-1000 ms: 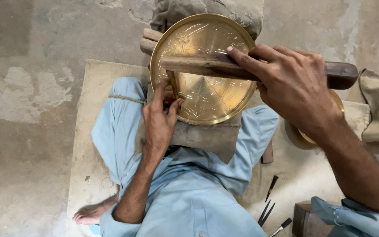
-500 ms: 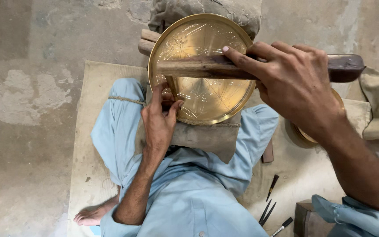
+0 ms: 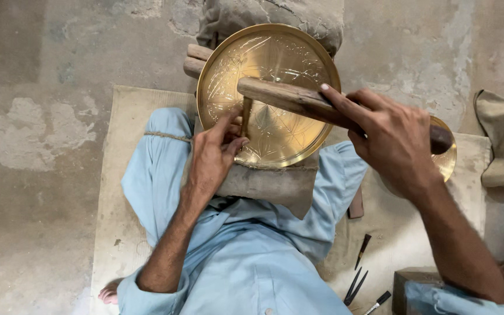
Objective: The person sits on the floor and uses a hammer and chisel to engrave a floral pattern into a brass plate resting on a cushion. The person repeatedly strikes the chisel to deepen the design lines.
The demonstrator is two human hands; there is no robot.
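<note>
Left hand [image 3: 214, 154]: grip closed, fingers pinching thin chisel [image 3: 245, 115] upright against engraved brass plate [image 3: 275, 64]. Right hand [image 3: 395, 140]: grip wrapped tight around wooden mallet [image 3: 290, 98] (head just above chisel top).

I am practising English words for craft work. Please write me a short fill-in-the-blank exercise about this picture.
1. The right hand grips a long wooden ____ above the plate.
2. The left hand holds a thin chisel upright against the round ____ plate.
3. The person's clothes are light ____.
4. Several dark spare tools lie on the ____ side of the person.

Missing words: mallet; brass; blue; right
</note>
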